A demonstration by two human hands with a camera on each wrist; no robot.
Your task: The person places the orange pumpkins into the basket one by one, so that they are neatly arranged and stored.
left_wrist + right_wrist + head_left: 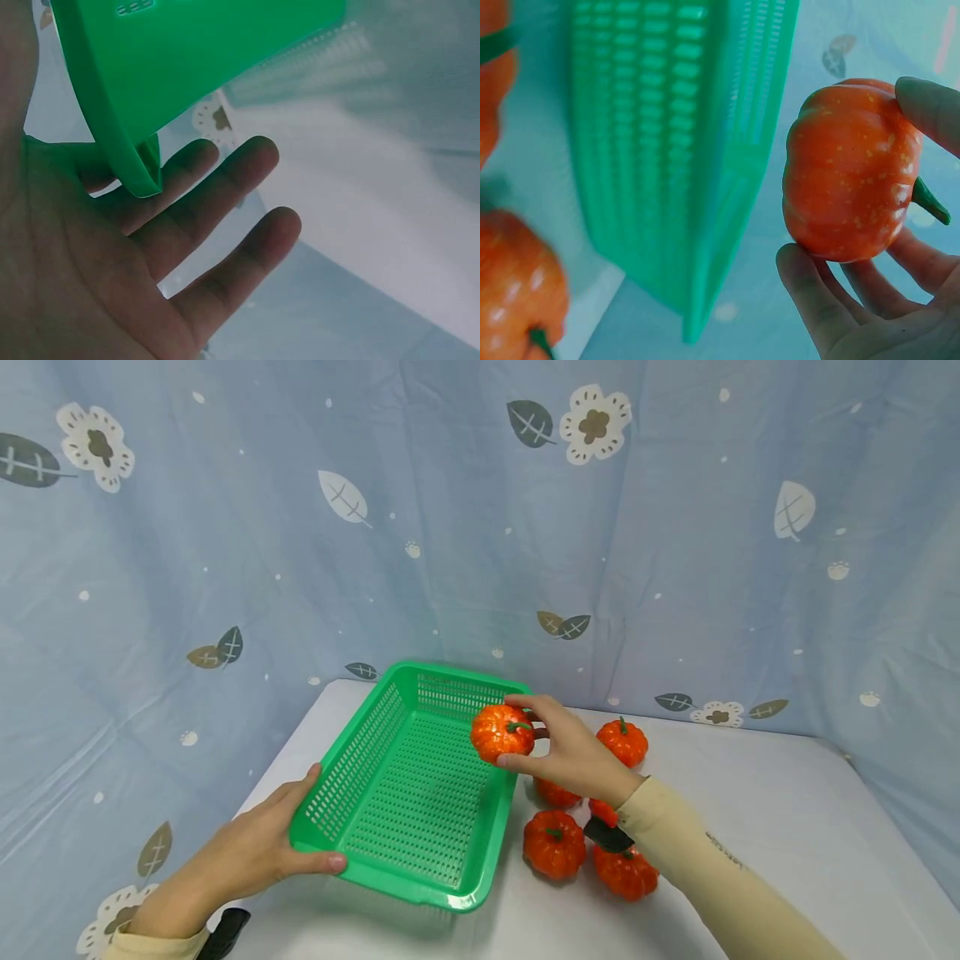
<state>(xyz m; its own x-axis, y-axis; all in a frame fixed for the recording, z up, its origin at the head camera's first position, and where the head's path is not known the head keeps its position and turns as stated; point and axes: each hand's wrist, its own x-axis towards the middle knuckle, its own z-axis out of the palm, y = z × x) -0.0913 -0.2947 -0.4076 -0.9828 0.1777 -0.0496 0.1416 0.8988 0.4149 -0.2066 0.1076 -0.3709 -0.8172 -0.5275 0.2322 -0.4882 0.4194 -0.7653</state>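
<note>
My right hand pinches a small orange pumpkin with a green stem between thumb and fingers, above the right rim of a green plastic basket. In the right wrist view the same pumpkin shows its ribbed, speckled side, apart from the basket's mesh wall. At the basket's near left corner, my left hand grips the rim, thumb on top. Three of its fingers stretch out below the rim in the left wrist view. The basket holds nothing and looks tilted.
Several more orange pumpkins, among them a near one and a far one, lie on the white table right of the basket. A blue curtain with leaf and flower prints hangs behind the table.
</note>
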